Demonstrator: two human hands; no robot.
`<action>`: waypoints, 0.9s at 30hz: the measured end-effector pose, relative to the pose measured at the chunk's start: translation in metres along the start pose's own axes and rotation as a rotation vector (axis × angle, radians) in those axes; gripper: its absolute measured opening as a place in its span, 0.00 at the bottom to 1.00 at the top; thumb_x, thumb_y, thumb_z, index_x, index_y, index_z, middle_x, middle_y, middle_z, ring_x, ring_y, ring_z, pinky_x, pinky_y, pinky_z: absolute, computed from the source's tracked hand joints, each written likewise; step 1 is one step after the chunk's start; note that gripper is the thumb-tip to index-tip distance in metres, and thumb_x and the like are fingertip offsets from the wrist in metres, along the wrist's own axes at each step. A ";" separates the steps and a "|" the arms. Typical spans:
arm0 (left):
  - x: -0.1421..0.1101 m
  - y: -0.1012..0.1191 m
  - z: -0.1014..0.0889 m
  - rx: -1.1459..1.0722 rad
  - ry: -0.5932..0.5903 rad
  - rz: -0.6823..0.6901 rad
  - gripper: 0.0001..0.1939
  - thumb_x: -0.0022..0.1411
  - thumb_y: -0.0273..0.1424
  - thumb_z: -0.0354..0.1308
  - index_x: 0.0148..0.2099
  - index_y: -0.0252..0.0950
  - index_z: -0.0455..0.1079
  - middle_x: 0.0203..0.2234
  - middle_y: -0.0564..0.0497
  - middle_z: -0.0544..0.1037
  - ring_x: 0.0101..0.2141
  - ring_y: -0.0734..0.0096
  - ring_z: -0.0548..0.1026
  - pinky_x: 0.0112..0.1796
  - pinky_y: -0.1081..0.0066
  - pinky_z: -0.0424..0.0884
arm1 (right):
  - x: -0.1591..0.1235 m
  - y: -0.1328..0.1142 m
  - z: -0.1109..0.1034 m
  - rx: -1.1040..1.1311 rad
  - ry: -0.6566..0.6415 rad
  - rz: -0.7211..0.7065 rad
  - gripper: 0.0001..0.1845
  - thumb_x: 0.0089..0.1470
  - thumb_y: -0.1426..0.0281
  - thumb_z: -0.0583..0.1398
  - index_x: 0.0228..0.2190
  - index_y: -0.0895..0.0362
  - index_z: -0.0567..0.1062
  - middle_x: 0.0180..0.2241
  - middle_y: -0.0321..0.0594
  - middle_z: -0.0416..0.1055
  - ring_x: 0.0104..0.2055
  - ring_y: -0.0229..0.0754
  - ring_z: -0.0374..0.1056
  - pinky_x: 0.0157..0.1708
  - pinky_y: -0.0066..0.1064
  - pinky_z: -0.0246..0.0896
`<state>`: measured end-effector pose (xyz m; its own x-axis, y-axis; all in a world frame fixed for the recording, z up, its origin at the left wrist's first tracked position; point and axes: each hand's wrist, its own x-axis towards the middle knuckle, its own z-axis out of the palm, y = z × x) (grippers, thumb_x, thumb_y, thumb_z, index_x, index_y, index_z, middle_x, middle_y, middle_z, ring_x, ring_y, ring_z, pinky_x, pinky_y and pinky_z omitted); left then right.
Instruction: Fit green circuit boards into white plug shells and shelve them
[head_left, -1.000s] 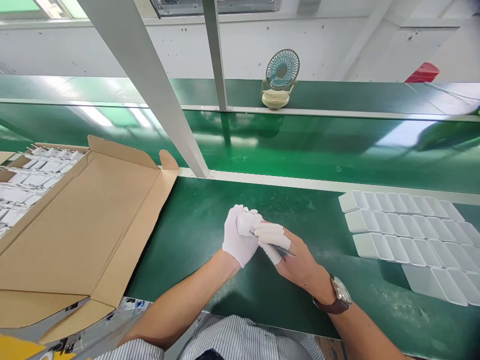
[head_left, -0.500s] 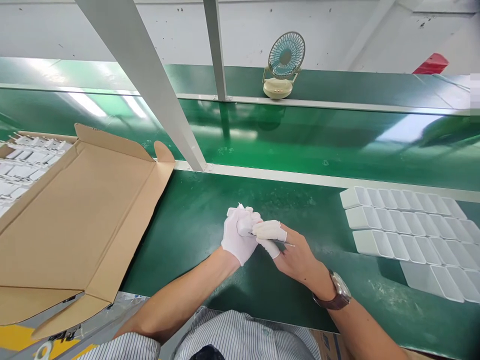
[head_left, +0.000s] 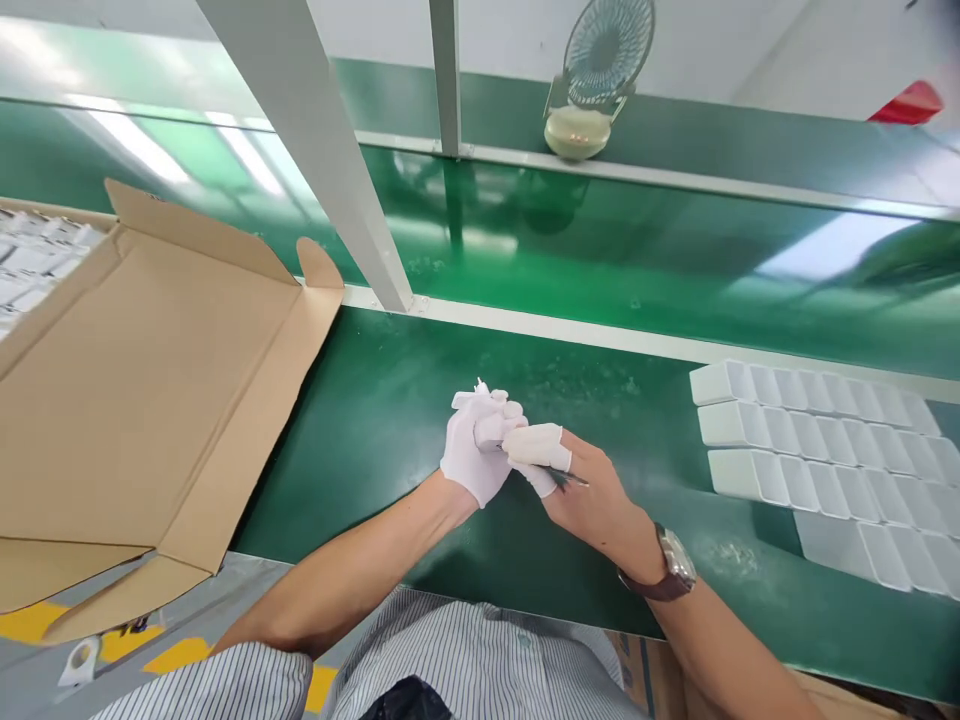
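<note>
My left hand (head_left: 474, 452), in a white glove, is closed around a small white part (head_left: 489, 430) held just above the green bench (head_left: 390, 420). My right hand (head_left: 581, 490) has white finger cots on the fingertips and pinches a thin dark tool (head_left: 566, 477), with its tip end at the white part. Both hands meet at the middle of the bench. A watch sits on my right wrist.
An open cardboard box (head_left: 150, 390) with its flap laid out fills the left, with white parts in it at the far left. Rows of white plastic trays (head_left: 817, 450) lie at the right. A slanted white post (head_left: 315, 150) and a small fan (head_left: 596, 90) stand behind.
The view has tilted downward, so everything sits higher in the picture. My hands keep the same grip, with only slight shifts of the fingers on the white part.
</note>
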<state>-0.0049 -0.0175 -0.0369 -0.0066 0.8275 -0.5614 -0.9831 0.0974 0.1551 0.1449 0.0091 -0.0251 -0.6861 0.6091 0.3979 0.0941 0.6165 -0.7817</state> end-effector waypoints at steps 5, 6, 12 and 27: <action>-0.002 0.007 0.008 -0.029 -0.066 -0.014 0.09 0.57 0.32 0.61 0.30 0.37 0.63 0.25 0.52 0.68 0.24 0.69 0.70 0.28 0.67 0.69 | 0.004 -0.004 -0.009 0.167 0.124 0.044 0.13 0.59 0.77 0.64 0.44 0.49 0.79 0.45 0.40 0.80 0.49 0.46 0.77 0.50 0.41 0.76; -0.003 0.009 0.009 -0.054 -0.071 -0.026 0.09 0.59 0.34 0.61 0.31 0.37 0.65 0.28 0.50 0.71 0.26 0.67 0.72 0.30 0.66 0.70 | 0.004 -0.005 -0.010 0.196 0.225 0.045 0.13 0.59 0.77 0.64 0.43 0.49 0.79 0.44 0.40 0.81 0.47 0.46 0.77 0.49 0.42 0.77; -0.011 0.013 0.010 -0.113 -0.165 -0.158 0.14 0.64 0.41 0.58 0.36 0.34 0.70 0.30 0.45 0.74 0.27 0.67 0.73 0.29 0.67 0.72 | 0.000 0.003 -0.002 0.155 0.509 0.062 0.14 0.59 0.76 0.64 0.45 0.50 0.80 0.44 0.41 0.80 0.45 0.47 0.78 0.50 0.44 0.77; -0.012 0.011 0.008 -0.132 -0.203 -0.137 0.17 0.65 0.43 0.57 0.30 0.35 0.66 0.31 0.45 0.74 0.29 0.66 0.74 0.30 0.67 0.72 | 0.000 0.008 0.010 -0.012 0.443 -0.112 0.18 0.58 0.77 0.65 0.48 0.49 0.79 0.45 0.43 0.80 0.47 0.48 0.77 0.48 0.46 0.78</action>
<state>-0.0140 -0.0216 -0.0222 0.1516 0.9067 -0.3936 -0.9877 0.1539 -0.0261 0.1386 0.0095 -0.0362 -0.3178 0.6915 0.6487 0.0473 0.6949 -0.7175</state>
